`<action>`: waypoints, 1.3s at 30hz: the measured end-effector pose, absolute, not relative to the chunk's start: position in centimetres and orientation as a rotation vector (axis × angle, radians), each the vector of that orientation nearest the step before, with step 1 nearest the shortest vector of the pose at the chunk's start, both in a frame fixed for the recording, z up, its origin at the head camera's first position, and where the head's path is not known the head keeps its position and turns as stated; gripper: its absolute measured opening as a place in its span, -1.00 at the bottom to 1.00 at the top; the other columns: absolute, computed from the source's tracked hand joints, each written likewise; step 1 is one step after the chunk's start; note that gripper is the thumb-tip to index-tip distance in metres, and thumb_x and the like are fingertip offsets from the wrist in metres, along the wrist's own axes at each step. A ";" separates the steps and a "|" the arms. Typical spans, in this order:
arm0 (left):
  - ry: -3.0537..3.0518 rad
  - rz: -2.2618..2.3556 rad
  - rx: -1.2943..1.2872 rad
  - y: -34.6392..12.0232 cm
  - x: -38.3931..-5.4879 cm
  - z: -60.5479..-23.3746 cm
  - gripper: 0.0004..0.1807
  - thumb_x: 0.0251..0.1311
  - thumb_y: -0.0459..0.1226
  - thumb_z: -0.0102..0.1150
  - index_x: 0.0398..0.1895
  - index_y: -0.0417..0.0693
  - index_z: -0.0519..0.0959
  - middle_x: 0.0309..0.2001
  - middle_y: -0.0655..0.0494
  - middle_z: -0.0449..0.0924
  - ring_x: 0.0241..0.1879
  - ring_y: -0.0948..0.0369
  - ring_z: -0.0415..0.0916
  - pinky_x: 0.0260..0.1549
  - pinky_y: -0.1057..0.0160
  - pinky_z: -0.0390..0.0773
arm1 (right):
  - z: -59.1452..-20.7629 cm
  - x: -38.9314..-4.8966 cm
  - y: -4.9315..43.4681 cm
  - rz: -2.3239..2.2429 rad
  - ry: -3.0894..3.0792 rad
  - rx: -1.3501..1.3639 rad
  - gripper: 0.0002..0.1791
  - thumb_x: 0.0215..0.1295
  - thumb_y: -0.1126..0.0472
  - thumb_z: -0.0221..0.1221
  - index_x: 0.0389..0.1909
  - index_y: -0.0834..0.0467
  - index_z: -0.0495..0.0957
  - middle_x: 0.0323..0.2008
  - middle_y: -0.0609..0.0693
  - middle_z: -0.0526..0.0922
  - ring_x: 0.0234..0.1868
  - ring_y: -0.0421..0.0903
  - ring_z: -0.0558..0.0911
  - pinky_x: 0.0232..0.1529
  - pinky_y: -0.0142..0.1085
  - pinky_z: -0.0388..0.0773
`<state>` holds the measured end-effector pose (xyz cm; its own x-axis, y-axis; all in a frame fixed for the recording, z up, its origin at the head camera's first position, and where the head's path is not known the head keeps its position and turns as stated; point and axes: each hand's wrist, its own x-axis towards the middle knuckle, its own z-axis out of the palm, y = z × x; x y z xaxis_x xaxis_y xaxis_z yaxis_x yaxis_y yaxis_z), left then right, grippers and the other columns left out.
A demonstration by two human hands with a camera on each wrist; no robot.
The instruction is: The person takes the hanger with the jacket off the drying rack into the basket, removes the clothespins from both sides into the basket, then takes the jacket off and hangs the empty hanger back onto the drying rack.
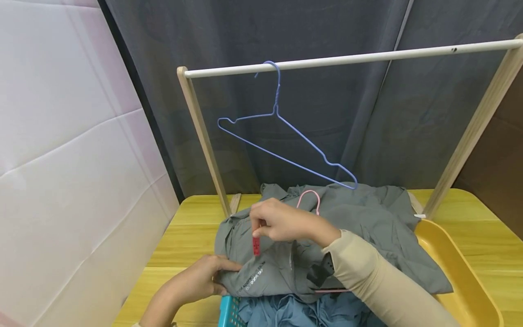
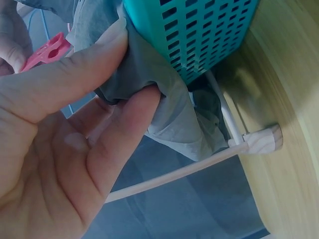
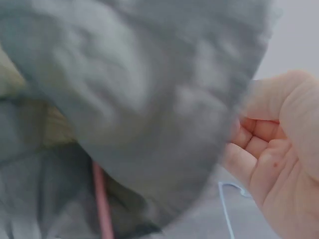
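A grey garment (image 1: 359,227) with white printed lettering lies spread over a blue basket. My left hand (image 1: 196,279) pinches its left edge between thumb and fingers, close to the basket's corner. Above that edge, my right hand (image 1: 286,222) holds a red clothespin (image 1: 256,245) that points downward. In the left wrist view the clothespin (image 2: 50,52) is beside the cloth; whether it touches is unclear. The hook of a pink hanger (image 1: 309,191) sticks up from the garment, most of the hanger being covered. Cloth blocks much of the right wrist view, hiding the fingertips there.
A blue wire hanger (image 1: 298,163) hangs from the white rail (image 1: 351,59) of a wood-sided rack. Blue cloth (image 1: 286,311) fills the perforated blue basket (image 1: 230,313). A yellow tray (image 1: 461,268) is at the right on the yellow wood-grain table (image 1: 180,236).
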<state>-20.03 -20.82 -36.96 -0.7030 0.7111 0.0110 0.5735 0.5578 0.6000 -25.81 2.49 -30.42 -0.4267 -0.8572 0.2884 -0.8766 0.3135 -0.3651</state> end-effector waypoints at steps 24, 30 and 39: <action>2.545 0.925 1.129 -20.9 -19.9 -37.0 -0.49 -0.24 -0.52 0.36 -0.06 -0.18 0.60 -0.18 0.08 0.55 -0.30 0.35 0.38 -0.40 0.37 0.47 | -28.8 -25.4 10.1 0.771 -2.573 1.377 -0.89 0.11 0.27 0.27 -0.52 0.05 0.54 -0.46 -0.21 0.43 -0.40 -0.28 0.43 -0.35 -0.35 0.45; 2.520 0.958 1.106 -21.0 -19.9 -37.0 -0.49 -0.22 -0.52 0.36 -0.05 -0.16 0.60 -0.16 0.07 0.56 -0.28 0.34 0.38 -0.38 0.36 0.47 | -28.8 -25.0 11.8 0.749 -2.554 1.344 -0.86 0.07 0.29 0.30 -0.54 0.04 0.53 -0.46 -0.23 0.45 -0.42 -0.30 0.44 -0.34 -0.38 0.45; 2.523 0.938 1.126 -21.0 -20.1 -37.0 -0.49 -0.22 -0.49 0.37 -0.06 -0.15 0.60 -0.13 0.05 0.57 -0.25 0.35 0.40 -0.36 0.36 0.47 | -28.7 -24.2 14.1 0.757 -2.606 1.233 -0.86 0.04 0.30 0.31 -0.52 0.03 0.54 -0.46 -0.24 0.45 -0.43 -0.28 0.44 -0.37 -0.35 0.46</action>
